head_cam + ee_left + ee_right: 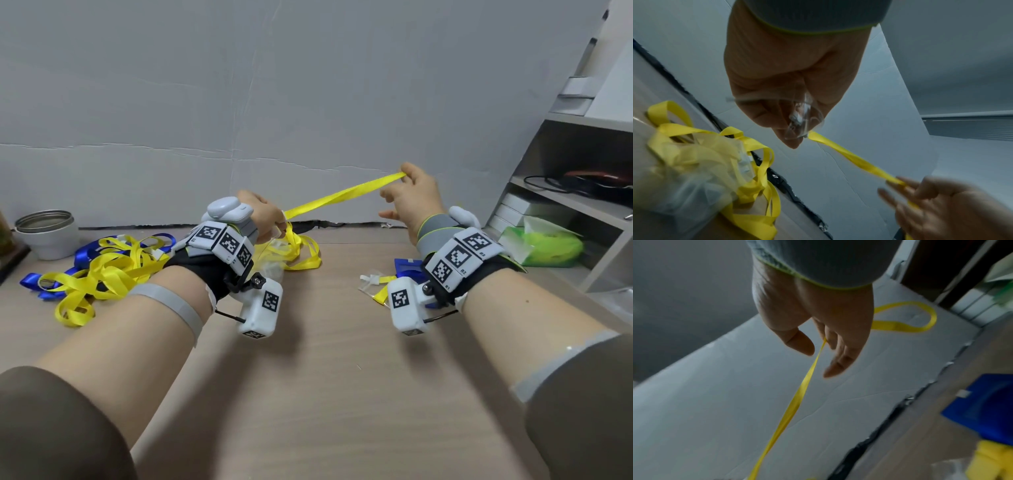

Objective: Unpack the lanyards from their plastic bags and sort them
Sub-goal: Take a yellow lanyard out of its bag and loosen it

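We see a flat yellow ribbon lanyard [346, 194] stretched taut in the air above the back edge of the wooden tabletop [325, 359], running between both hands. Our left hand [263, 219] is closed in a fist around a crumpled clear plastic bag [801, 116], and the strap comes out of the bag's mouth at the fingertips. Our right hand [416, 198] is raised higher, toward the back right; it holds the strap's far end among its upper fingers, the others loosely spread, though we cannot tell the exact grip. In the right wrist view a loop of the strap hangs out behind that hand. Under the left hand, by the back edge, lies a loose bundle of yellow lanyard loops [301, 250]. A tangled heap of yellow and blue lanyards [99, 270] sits at the back left corner, beside a white metal-rimmed pot [48, 233]. Near the right edge lies a blue packet [407, 265].
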Demonstrator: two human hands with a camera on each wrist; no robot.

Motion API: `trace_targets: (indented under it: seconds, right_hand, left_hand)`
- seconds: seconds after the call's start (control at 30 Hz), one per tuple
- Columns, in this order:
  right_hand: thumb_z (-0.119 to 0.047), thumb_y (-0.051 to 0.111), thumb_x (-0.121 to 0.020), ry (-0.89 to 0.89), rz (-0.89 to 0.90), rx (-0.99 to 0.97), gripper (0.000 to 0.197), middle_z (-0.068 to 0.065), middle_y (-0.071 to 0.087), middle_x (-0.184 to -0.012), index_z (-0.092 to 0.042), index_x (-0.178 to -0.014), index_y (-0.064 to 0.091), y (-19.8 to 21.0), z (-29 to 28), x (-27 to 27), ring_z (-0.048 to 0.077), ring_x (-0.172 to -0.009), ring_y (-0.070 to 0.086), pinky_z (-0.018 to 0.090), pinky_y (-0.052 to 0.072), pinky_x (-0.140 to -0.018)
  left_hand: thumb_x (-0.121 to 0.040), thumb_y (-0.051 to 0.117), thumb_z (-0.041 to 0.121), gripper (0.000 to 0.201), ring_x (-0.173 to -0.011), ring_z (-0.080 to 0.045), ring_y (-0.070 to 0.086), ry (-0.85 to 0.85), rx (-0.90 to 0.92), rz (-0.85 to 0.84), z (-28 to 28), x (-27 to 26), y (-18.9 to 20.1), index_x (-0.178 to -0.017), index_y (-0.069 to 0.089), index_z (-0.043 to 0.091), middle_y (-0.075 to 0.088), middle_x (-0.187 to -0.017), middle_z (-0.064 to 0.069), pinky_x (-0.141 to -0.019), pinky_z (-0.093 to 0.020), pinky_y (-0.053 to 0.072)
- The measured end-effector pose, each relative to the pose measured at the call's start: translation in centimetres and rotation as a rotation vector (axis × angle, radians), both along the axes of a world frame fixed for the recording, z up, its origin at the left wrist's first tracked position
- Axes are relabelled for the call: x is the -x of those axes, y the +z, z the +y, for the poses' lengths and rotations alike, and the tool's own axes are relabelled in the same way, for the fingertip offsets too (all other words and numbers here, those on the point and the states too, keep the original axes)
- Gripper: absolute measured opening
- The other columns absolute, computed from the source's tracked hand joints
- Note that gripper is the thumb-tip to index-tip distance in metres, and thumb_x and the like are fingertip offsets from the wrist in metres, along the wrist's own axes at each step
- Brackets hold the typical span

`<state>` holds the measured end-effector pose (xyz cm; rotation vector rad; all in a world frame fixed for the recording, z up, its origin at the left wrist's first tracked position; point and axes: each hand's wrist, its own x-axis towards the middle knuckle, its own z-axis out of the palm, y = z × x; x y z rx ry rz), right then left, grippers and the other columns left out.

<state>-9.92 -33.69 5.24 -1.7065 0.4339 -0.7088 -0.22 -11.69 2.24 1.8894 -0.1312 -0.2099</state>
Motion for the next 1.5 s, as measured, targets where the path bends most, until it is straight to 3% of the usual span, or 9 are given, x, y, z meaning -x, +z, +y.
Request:
trace_targets:
  seconds: [0.2, 0.33, 0.47, 0.6, 0.77, 0.97, 1.13, 1.3, 1.5]
  right_hand:
    - [0.002, 0.045, -0.086, 0.064, 0.621, 0.019, 0.022, 0.023, 0.063, -0.104, 0.000, -0.108, 0.045, -1.6, -0.5, 0.7, 0.036, -0.067, 0.072, 0.024, 0.044, -0.041]
    - [-0.001, 0.045, -0.092, 0.133, 0.536, 0.099, 0.011, 0.022, 0.068, -0.094, -0.002, -0.103, 0.044, -1.8, 0.7, 0.7, 0.026, -0.055, 0.067, 0.018, 0.040, -0.040]
    - [-0.005, 0.056, -0.088, 0.231, 0.314, 0.245, 0.015, 0.013, 0.068, -0.102, -0.010, -0.101, 0.063, -2.0, 3.1, -0.7, 0.023, -0.083, 0.066, 0.035, 0.057, -0.065]
    - [-0.009, 0.067, -0.079, 0.315, 0.223, 0.449, 0.047, 0.000, 0.065, -0.121, -0.017, -0.124, 0.062, -2.8, 5.2, -1.8, 0.015, -0.111, 0.061, 0.038, 0.049, -0.100]
    - [-0.017, 0.065, -0.079, 0.262, 0.119, 0.445, 0.025, -0.010, 0.065, -0.072, -0.023, -0.102, 0.071, -4.3, 6.3, -3.0, 0.009, -0.067, 0.058, 0.029, 0.048, -0.070]
    - [-0.016, 0.056, -0.090, 0.236, 0.039, 0.480, 0.016, 0.000, 0.073, -0.070, -0.024, -0.087, 0.070, -5.0, 5.4, -4.6, 0.010, -0.067, 0.066, 0.024, 0.050, -0.067]
    - [-0.020, 0.057, -0.093, 0.272, 0.066, 0.508, 0.020, 0.002, 0.066, -0.058, -0.016, -0.078, 0.070, -5.4, 3.9, -5.4, 0.006, -0.048, 0.055, 0.020, 0.039, -0.053]
    - [-0.015, 0.056, -0.092, 0.412, 0.151, 0.499, 0.028, 0.006, 0.061, -0.056, -0.009, -0.064, 0.059, -5.7, 3.7, -6.5, 0.013, -0.048, 0.058, 0.027, 0.047, -0.055]
    - [-0.015, 0.058, -0.095, 0.564, 0.249, 0.491, 0.025, 0.007, 0.061, -0.062, -0.003, -0.073, 0.061, -5.7, 3.9, -5.6, 0.010, -0.052, 0.057, 0.044, 0.052, -0.056]
  left_hand:
    - [-0.079, 0.072, 0.002, 0.020, -0.066, -0.024, 0.074, -0.082, 0.034, 0.047, -0.2, 0.6, 0.0, -0.096, 0.069, -0.009, 0.074, -0.088, -0.021, -0.054, -0.025, 0.053]
    - [-0.083, 0.069, 0.001, 0.004, -0.056, -0.019, 0.069, -0.126, 0.051, 0.037, -0.9, 1.3, 0.2, -0.086, 0.067, -0.001, 0.072, -0.094, -0.022, -0.048, -0.021, 0.049]
    - [-0.088, 0.068, 0.011, 0.009, -0.058, -0.016, 0.061, -0.179, 0.093, -0.004, -1.4, 1.4, 0.3, -0.080, 0.066, 0.008, 0.076, -0.089, -0.011, -0.055, -0.022, 0.048]
    - [-0.089, 0.070, 0.019, 0.013, -0.064, -0.016, 0.057, -0.251, 0.154, -0.008, -1.5, 1.5, 0.3, -0.077, 0.068, 0.013, 0.074, -0.075, -0.004, -0.057, -0.024, 0.044]
    - [-0.090, 0.068, 0.023, 0.017, -0.049, -0.013, 0.050, -0.277, 0.218, 0.003, -1.5, 0.4, 0.1, -0.085, 0.064, 0.008, 0.063, -0.073, -0.010, -0.048, -0.024, 0.036]
    - [-0.093, 0.060, 0.040, 0.028, -0.051, -0.014, 0.040, -0.262, 0.211, 0.084, -1.5, -1.2, 0.2, -0.099, 0.067, 0.013, 0.067, -0.078, -0.005, -0.047, -0.022, 0.033]
    - [-0.090, 0.065, 0.011, 0.018, -0.058, -0.014, 0.047, -0.446, 0.203, -0.015, -0.7, -2.1, -0.7, -0.107, 0.067, 0.006, 0.065, -0.078, -0.005, -0.051, -0.021, 0.040]
    - [-0.073, 0.076, -0.002, 0.072, -0.068, -0.021, 0.065, -0.489, 0.219, -0.091, -0.1, -3.0, -1.2, -0.137, 0.049, 0.015, 0.066, -0.080, -0.010, -0.067, -0.031, 0.057]
    - [-0.076, 0.076, -0.009, 0.041, -0.081, -0.031, 0.065, -0.485, 0.035, -0.209, -0.4, -2.9, -1.6, -0.112, 0.061, 0.002, 0.059, -0.098, -0.021, -0.080, -0.042, 0.060]
